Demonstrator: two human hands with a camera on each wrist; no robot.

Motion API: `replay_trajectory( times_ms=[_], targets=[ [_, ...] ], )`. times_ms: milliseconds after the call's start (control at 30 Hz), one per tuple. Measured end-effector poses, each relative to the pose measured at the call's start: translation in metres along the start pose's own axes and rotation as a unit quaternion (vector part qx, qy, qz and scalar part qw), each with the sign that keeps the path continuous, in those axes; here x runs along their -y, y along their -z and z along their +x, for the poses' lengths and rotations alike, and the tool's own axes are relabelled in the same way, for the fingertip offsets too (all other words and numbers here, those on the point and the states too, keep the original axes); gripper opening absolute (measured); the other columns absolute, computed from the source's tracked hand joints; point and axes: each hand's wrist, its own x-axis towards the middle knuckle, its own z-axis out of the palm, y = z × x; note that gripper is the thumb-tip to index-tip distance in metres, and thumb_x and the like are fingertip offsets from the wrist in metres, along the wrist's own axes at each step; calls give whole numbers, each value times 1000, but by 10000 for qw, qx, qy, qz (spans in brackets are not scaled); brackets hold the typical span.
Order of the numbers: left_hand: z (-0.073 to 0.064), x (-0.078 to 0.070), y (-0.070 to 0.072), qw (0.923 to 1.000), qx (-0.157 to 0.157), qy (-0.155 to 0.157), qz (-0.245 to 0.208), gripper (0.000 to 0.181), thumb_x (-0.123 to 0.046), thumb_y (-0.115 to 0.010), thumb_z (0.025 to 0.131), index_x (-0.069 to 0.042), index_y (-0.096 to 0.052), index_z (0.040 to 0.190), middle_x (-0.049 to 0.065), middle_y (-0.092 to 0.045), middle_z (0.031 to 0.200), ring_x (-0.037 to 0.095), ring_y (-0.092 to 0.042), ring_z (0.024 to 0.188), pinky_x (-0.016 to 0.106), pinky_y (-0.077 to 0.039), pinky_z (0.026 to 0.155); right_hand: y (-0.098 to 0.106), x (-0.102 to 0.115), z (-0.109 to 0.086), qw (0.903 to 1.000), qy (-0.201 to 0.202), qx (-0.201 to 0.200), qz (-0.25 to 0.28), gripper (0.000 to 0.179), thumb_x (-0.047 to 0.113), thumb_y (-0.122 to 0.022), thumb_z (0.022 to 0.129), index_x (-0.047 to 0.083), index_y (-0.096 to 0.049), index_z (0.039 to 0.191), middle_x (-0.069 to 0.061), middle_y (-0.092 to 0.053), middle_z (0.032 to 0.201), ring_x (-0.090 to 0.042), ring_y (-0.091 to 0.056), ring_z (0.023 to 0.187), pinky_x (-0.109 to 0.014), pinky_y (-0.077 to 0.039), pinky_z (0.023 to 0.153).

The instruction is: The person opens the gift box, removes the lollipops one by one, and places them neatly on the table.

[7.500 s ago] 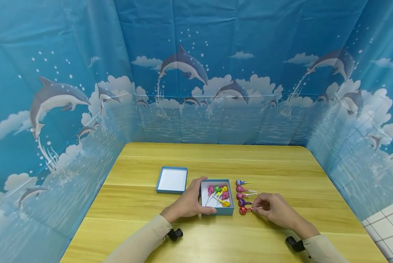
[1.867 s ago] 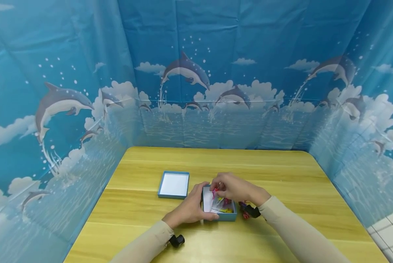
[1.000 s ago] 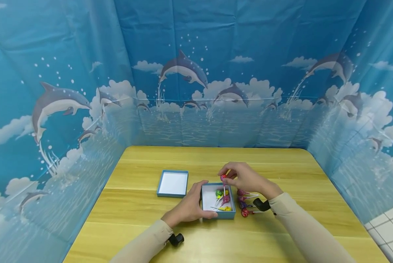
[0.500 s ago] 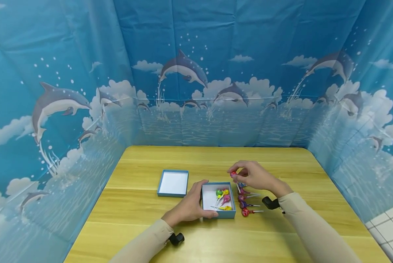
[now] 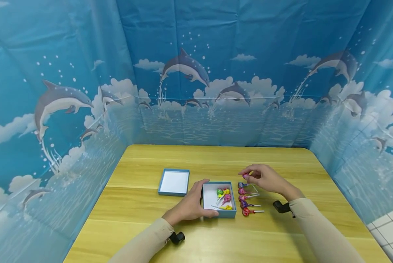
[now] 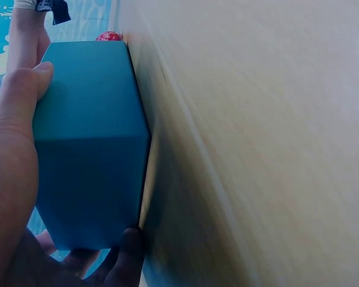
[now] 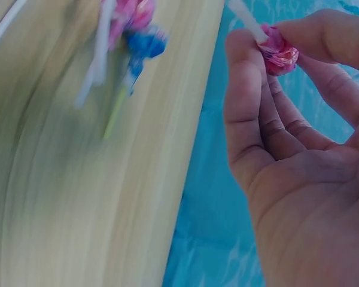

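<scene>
My left hand [image 5: 190, 204] grips the blue box [image 5: 224, 213] at its left side, thumb along the front wall and fingers round the back; the left wrist view shows its plain walls close up. Inside lie several wrapped lollipops, among them a green one [image 5: 219, 191], a pink one [image 5: 227, 198] and a yellow one [image 5: 228, 207]. Between thumb and fingertips my right hand [image 5: 268, 180] pinches a pink lollipop [image 7: 280, 54] by its wrapped head. It is held just beyond the blue lollipop [image 5: 241, 185], at the far end of a column of lollipops.
The column runs right of the box, heads toward it, sticks pointing right, with a red lollipop [image 5: 245, 212] nearest me. A blue-rimmed lid [image 5: 174, 182] with white inside lies left of the box. Behind the wooden table [image 5: 183, 157] hangs a dolphin-print curtain [image 5: 196, 124].
My right hand left the red lollipop at the column's near end, reached into the box, lifted out a pink lollipop and carried it right to the column's far end. My left hand stayed on the box.
</scene>
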Motion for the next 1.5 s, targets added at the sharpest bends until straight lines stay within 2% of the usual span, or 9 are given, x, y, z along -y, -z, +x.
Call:
replay_trajectory(
  times_ms=[33, 233, 367, 467, 667, 800, 1067, 1233, 1500],
  targets=[
    [0, 0, 0, 10000, -1, 3, 4, 130, -65, -98, 88, -22, -24, 185, 14, -41, 183, 27, -60, 145, 57, -55, 125, 1, -3, -1, 10000, -51, -28, 4, 28, 20, -71, 118, 8, -82, 141, -23, -81, 130, -7, -50, 62, -29, -44, 59],
    [0, 0, -1, 10000, -18, 2, 21, 130, -64, -99, 88, -23, -23, 185, 15, -41, 183, 27, -61, 144, 57, -55, 125, 9, -18, -10, 9997, -234, -64, 11, 30, 22, -73, 118, 6, -82, 142, -22, -80, 133, -11, -60, 69, -30, -45, 62],
    [0, 1, -1, 10000, -30, -9, 29, 130, -65, -99, 88, -23, -24, 185, 14, -41, 183, 27, -60, 145, 57, -54, 125, 14, -27, -14, 9997, -210, -72, -134, 30, 23, -74, 117, 7, -82, 141, -21, -81, 134, -18, -71, 77, -28, -53, 68],
    [0, 2, -1, 10000, -39, -10, 24, 130, -66, -98, 87, -23, -24, 185, 14, -42, 182, 26, -60, 144, 56, -54, 125, 16, -30, -17, 9992, -206, -115, -329, 28, 20, -75, 116, 6, -83, 139, -19, -82, 133, -25, -80, 94, -28, -60, 78],
    [0, 1, -1, 10000, -31, -9, 16, 130, -67, -98, 87, -24, -24, 185, 14, -43, 181, 25, -61, 140, 55, -55, 124, 17, -37, -18, 9973, -325, -191, -629, 29, 15, -80, 113, 4, -81, 140, -13, -84, 131, -17, -78, 101, -29, -63, 83],
    [0, 2, -1, 10000, -27, -17, 24, 129, -66, -98, 88, -23, -24, 185, 15, -42, 181, 25, -61, 140, 55, -55, 124, 17, -42, -19, 9967, -317, -214, -713, 27, 12, -81, 111, 3, -81, 136, -13, -85, 128, -17, -78, 101, -28, -64, 84],
    [0, 1, -1, 10000, 7, -57, -31, 128, -66, -98, 89, -23, -24, 185, 15, -42, 180, 24, -61, 140, 55, -55, 124, 14, -55, -23, 9965, -354, -275, -703, 22, 5, -82, 108, 3, -83, 130, -12, -82, 124, -15, -78, 99, -26, -64, 83],
    [1, 1, 1, 9999, 29, -71, -97, 128, -64, -98, 90, -22, -24, 185, 14, -45, 176, 23, -61, 136, 53, -55, 123, 10, -61, -25, 9969, -426, -194, -632, 21, 7, -83, 108, 3, -83, 129, -11, -83, 123, -16, -78, 102, -25, -64, 87],
    [1, 1, -1, 10000, 18, -47, -18, 129, -64, -98, 89, -21, -24, 185, 14, -44, 178, 22, -61, 137, 53, -55, 123, 7, -68, -27, 9964, -476, -143, -689, 20, 5, -81, 109, 5, -84, 129, -8, -85, 120, -18, -79, 105, -34, -68, 93]
  ],
)
